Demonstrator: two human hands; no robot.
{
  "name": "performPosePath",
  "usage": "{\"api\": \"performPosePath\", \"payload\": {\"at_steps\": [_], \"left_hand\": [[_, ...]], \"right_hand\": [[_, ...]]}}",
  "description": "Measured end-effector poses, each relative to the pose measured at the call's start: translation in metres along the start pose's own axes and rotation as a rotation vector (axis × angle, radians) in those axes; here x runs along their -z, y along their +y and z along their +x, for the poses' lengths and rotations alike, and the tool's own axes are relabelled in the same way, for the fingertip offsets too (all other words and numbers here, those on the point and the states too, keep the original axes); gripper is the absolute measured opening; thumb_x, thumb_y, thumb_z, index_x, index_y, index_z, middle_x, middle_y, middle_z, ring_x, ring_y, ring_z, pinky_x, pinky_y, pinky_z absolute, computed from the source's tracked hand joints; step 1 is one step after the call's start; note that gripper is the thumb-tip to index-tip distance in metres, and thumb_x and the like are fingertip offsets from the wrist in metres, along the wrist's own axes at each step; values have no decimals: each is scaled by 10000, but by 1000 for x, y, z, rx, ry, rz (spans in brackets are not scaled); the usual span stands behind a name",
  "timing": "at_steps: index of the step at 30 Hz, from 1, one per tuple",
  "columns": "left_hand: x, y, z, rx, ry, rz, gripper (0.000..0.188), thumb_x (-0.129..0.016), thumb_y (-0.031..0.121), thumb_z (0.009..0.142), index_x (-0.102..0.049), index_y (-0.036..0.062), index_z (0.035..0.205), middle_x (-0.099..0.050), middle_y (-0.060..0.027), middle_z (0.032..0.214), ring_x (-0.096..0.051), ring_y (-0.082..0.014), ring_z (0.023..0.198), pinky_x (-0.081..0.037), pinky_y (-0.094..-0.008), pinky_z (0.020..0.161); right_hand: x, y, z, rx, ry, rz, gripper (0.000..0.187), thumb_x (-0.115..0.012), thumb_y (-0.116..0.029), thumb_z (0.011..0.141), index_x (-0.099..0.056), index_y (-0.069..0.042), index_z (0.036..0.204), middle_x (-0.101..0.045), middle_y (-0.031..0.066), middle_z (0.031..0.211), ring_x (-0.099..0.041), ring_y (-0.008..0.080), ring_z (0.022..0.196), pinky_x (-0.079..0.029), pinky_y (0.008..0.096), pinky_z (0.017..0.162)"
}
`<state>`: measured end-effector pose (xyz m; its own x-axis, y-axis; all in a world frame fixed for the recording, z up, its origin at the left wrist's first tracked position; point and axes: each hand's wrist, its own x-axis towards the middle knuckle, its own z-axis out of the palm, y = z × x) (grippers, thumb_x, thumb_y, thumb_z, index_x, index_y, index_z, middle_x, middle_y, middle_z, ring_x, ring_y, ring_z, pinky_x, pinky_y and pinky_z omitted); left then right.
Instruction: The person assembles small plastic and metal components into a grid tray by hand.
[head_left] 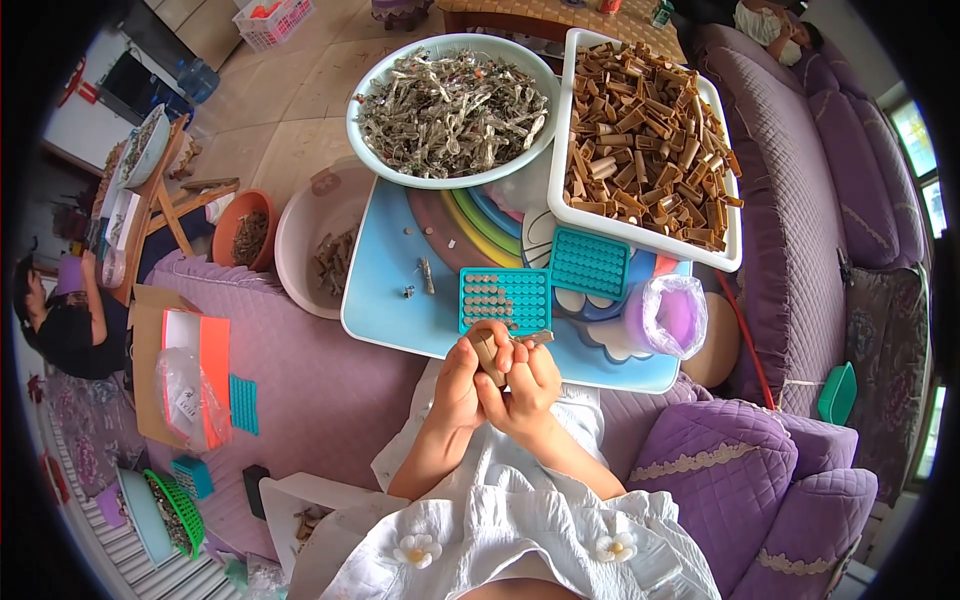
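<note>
My left hand (456,388) and my right hand (528,392) meet over my lap at the table's near edge. Between them is a brown tube-like piece (488,356), gripped by the left fingers and pressed by the right. A thin greyish strip (537,338) sticks out from my right fingertips; its kind is unclear. Just beyond the hands lies a teal mold tray (540,300), partly filled with small round grey-brown discs. A second teal tray (590,264) rests behind it. Left of them is a small crumpled greyish piece (428,276).
On the blue table (395,325) stand a pale basin (357,140) of silvery-brown scraps and a white bin (735,225) of brown half-tubes. A bag-lined purple bin (668,318) is at the right. A pink basin (295,250) sits left. Another person (70,330) works far left.
</note>
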<state>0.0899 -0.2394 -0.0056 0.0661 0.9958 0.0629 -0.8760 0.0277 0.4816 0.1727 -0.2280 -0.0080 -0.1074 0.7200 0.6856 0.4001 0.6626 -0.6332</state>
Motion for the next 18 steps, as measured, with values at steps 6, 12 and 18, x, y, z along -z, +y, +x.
{"api": "performPosePath", "payload": {"at_steps": [6,12,18], "left_hand": [[-1,-3,-1,-53,56,93,361,-335,380,888,-421,31,925,-425,-43,699,-418,-177,788,-324,-325,856],[0,-10,3,-15,140,55,385,-351,422,873,-420,48,931,-419,-25,709,-429,-159,793,-325,-340,883],[14,19,9,-115,263,126,393,-433,462,816,-402,109,987,-410,2,729,-477,-120,733,-510,-319,620]], "right_hand": [[6,-8,3,-127,-127,-5,217,-676,-140,583,-498,-34,647,-423,84,605,-445,235,508,-407,322,496],[21,-10,10,-247,-315,-67,230,-653,-144,632,-524,-21,775,-467,104,645,-494,266,565,-441,346,559],[117,-7,40,-341,-852,191,423,-567,-98,722,-458,-86,1131,-545,108,746,-547,302,676,-447,377,600]]}}
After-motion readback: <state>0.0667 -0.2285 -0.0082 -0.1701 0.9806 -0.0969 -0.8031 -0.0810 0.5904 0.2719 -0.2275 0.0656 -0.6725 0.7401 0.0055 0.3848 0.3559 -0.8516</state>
